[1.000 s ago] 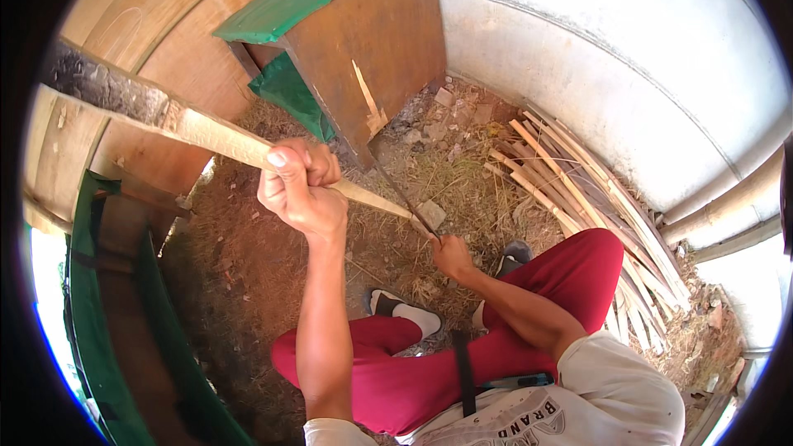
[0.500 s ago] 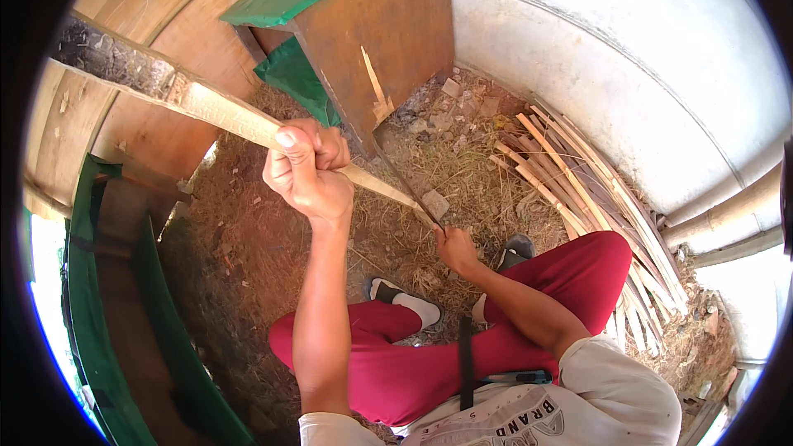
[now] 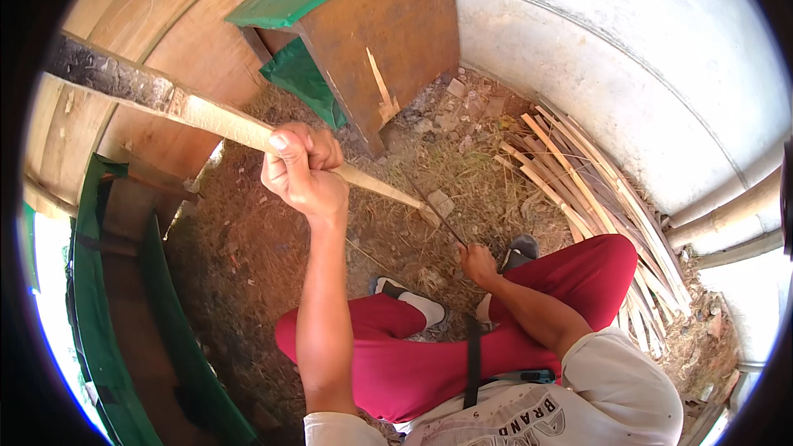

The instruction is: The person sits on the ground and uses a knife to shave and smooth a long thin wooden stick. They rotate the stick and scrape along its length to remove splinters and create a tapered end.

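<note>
My left hand [image 3: 306,167] is closed around a long pale wooden strip [image 3: 223,118], thumb on its upper side. The strip slants from the upper left, where its end is dark and weathered, down to a thin tip near the middle. Lower right, my right hand [image 3: 479,264] grips a long, thin, dark blade [image 3: 439,216], probably a machete; its handle is hidden in my fist. The blade crosses by the strip's lower tip. Whether they touch I cannot tell.
A pile of split bamboo strips [image 3: 578,173] lies at right by the pale curved wall [image 3: 611,49]. Ahead stands a brown wooden box [image 3: 388,41] with a green cover. A green-edged wooden frame [image 3: 124,297] is at left. Dry grass and rubble cover the ground around my feet.
My right hand has drawn back toward my knee, down and to the right, taking the blade with it. My left hand keeps its hold on the strip, nearly unmoved.
</note>
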Available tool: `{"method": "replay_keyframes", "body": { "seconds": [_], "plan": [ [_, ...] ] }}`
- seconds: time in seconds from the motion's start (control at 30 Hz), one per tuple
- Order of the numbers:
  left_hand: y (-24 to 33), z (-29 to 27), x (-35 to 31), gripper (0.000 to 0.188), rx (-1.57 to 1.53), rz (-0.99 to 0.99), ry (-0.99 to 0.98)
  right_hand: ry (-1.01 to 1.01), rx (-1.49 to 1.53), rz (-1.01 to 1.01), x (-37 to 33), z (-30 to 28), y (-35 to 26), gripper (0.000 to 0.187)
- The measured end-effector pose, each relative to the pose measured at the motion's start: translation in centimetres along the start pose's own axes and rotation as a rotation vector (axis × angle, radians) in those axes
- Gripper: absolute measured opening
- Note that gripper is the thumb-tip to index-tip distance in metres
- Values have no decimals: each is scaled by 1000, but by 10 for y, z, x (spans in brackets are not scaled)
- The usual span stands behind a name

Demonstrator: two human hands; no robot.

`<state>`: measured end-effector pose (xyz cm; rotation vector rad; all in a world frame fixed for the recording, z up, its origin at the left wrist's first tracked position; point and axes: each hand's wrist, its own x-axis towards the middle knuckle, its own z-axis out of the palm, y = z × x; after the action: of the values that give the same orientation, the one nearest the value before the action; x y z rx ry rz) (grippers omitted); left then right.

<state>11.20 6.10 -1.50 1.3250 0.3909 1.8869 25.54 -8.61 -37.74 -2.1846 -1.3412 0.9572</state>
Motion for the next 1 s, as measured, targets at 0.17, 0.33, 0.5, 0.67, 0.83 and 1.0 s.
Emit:
{"method": "replay_keyframes", "body": {
  "seconds": [0.17,0.33,0.5,0.67,0.83,1.0],
  "plan": [
    [-2,3,7,41,-46,11,8,-105,-126,114,-5,-2,62,44],
    [4,-7,20,40,104,55,190,-85,-164,103,-4,1,75,43],
    [28,0,33,42,94,-22,196,0,-93,89,6,5,88,50],
    [8,5,23,39,281,-55,197,27,99,115,16,-11,51,59],
    [-5,16,20,39,426,-39,-49,114,295,82,30,-26,20,58],
    [-2,24,26,40,437,-118,-160,163,484,25,22,-48,-17,54]
  ]
}}
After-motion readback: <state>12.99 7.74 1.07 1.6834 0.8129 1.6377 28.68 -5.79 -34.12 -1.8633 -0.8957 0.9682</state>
